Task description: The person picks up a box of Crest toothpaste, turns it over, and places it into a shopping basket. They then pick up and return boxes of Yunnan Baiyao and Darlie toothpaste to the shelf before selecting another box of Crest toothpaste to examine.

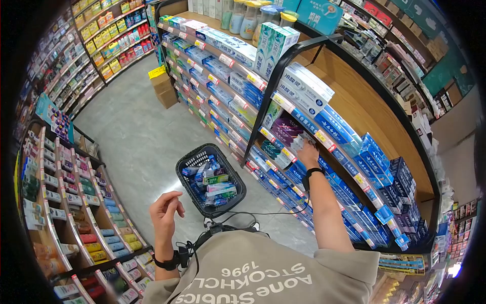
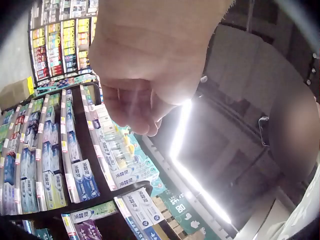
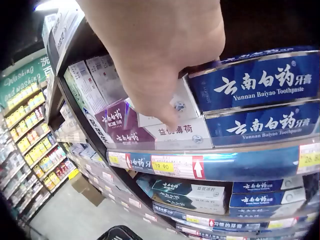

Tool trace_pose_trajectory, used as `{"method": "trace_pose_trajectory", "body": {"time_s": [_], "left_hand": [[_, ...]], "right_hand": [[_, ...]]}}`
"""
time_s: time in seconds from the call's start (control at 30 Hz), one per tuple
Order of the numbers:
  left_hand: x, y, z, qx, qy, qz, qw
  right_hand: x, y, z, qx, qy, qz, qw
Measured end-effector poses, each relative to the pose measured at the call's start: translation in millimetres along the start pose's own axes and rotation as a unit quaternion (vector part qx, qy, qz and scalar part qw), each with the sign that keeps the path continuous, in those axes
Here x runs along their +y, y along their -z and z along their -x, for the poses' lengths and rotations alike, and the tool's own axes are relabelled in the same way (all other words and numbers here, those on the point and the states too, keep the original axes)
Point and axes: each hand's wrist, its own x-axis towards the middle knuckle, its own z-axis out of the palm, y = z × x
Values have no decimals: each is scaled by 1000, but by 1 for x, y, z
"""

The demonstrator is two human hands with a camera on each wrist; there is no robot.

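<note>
My right hand [image 1: 307, 154] reaches into the shelf. In the right wrist view its thumb [image 3: 167, 116] lies over the white end of a purple-and-white toothpaste box [image 3: 181, 102], and the other fingers are hidden behind the hand. Below it lies another purple-and-white toothpaste box [image 3: 170, 137]; blue Yunnan Baiyao toothpaste boxes [image 3: 257, 82] are stacked to the right. My left hand [image 1: 166, 206] is raised beside the basket, empty, with loosely bent fingers. Nearby on the floor stands a black shopping basket [image 1: 185, 188] holding several toothpaste boxes [image 1: 216, 179].
A clear lip and price-tag rail [image 3: 225, 162] run along the shelf front. A black frame post [image 1: 271, 91] divides the shelf unit. Left of me stands a rack of bottles and tubes [image 1: 83, 223]. A cable [image 1: 273, 213] hangs across my front. Farther off, a cardboard box [image 1: 164, 90] sits on the floor.
</note>
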Motion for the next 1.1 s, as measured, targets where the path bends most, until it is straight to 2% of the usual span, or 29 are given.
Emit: {"method": "trace_pose_trajectory", "body": {"time_s": [0.37, 0.47, 0.57, 0.67, 0.73, 0.77, 0.87, 0.97, 1.03, 1.1], "left_hand": [[1, -7, 5, 5, -8, -8, 1000], [1, -9, 7, 5, -8, -10, 1000], [5, -5, 2, 1, -12, -18, 1000], [7, 7, -4, 2, -18, -19, 1000], [8, 13, -7, 7, -18, -20, 1000], [8, 16, -8, 13, -15, -19, 1000], [5, 26, -14, 32, -10, -15, 999], [2, 37, -22, 47, -6, -16, 999], [2, 43, -30, 51, -2, -15, 999], [0, 48, -40, 56, -7, -21, 998]], "right_hand": [[4, -8, 0, 40, 13, 19, 999], [1, -3, 4, 38, 16, 30, 999], [-4, 10, 7, -1, 5, 21, 1000], [-8, 16, 15, 29, 12, 15, 999], [-11, 13, 28, 114, 34, -5, 993], [-14, 10, 38, 156, 45, -13, 987], [-38, 27, 94, 194, 66, -18, 979], [-45, -4, 144, 156, 87, -88, 980], [-49, -31, 178, 85, 81, -166, 979], [-25, -91, 195, -125, 81, -190, 970]]}}
